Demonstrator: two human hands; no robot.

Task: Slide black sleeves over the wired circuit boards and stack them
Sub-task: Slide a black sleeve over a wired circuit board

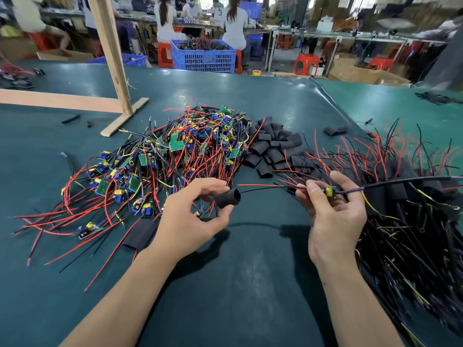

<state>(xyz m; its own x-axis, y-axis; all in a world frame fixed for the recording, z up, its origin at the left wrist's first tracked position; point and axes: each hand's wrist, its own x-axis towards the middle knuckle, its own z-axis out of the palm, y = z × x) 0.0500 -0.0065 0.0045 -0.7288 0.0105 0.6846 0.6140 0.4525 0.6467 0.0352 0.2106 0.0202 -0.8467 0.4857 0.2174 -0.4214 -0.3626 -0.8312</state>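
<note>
Head view, surroundings: your dark green table mat (250, 284) carries a big tangled heap of unsleeved green circuit boards with red, black and yellow wires (175, 151) ahead of your left arm.
Sleeve supply: a loose pile of short flattened black tube sleeves (275, 149) lies just right of that heap, behind your hands.
Finished stack: at your right, a dense bundle of already sleeved boards with black and red leads (406, 209) spreads to the mat's edge, close beside your right hand.
Stray pieces: one flat black sleeve (140, 234) lies on the mat partly under your left wrist.
Further off: a pale wooden frame (112, 58) stands on the table at left; a blue plastic crate (203, 57) sits behind it.
Left hand (195, 216): curled, thumb and fingertips pinching an opened round black sleeve (228, 199), its mouth facing right.
Right hand (333, 211): half closed, thumb and fingers pinching a small wired circuit board with a yellow component (330, 191).
Alignment: the board's red and black leads (265, 187) point left, the black one reaching the sleeve's mouth; the board itself sits apart from the sleeve.
</note>
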